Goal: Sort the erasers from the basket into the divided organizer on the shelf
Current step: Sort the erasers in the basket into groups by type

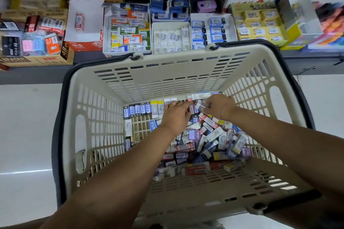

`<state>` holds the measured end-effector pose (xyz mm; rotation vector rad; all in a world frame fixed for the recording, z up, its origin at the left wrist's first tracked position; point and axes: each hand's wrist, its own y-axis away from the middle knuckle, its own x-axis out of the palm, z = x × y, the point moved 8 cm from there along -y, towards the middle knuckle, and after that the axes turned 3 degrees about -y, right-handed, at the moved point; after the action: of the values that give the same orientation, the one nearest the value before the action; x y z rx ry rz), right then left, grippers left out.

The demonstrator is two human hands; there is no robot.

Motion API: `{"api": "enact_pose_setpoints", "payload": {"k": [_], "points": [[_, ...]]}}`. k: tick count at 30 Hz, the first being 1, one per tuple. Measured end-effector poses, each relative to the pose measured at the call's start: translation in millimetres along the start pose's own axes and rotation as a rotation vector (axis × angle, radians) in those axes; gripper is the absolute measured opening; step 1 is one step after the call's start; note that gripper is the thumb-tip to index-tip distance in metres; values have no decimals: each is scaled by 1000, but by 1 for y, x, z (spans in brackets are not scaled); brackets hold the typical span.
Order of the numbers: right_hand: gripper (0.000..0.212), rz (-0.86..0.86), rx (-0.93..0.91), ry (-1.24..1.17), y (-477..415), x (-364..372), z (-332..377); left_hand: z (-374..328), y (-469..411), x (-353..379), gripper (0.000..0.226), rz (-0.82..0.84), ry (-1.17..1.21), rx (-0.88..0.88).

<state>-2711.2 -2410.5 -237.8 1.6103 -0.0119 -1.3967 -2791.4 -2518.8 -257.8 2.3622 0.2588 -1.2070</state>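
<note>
Both bare forearms extended forward and down, converging. The left hand (175, 115) lay palm-down, fingers (172, 105) pointing forward. The right hand (219, 107) angled toward the left hand, fingers (206, 107) curled; grip state indeterminate.

The grey shelf (28, 78) ran beyond the grip of the right hand (218, 107), carrying open boxes: white divided organizer (170, 23) straight ahead, brown cartons (37, 60) far left, yellow box (292, 35) right.

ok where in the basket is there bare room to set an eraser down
Bare basket floor at left, below the standing blue row, beside the left wall. The loose pile on the right is crowded.
</note>
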Motion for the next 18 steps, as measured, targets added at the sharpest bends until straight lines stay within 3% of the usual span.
{"api": "enact_pose_setpoints", "payload": {"k": [3,6,8,10,14,18], "points": [[18,-76,51,-579,0,-1,-7,1,3,-10,38,-58,374,-111],[13,66,-28,-959,3,9,12,4,8,-8,21,-52,900,-336],[6,111,-80,-943,2,12,21,16,13,-5,14,-94,1021,-487],[20,57,-68,-863,-8,13,17,34,18,-6,19,-162,1011,-606],[44,-36,-110,-176,-16,14,17,54,29,-12,26,-215,1030,-720],[54,-31,-66,16,-15,15,25,70,45,-23,24,-244,1069,-766]]}}
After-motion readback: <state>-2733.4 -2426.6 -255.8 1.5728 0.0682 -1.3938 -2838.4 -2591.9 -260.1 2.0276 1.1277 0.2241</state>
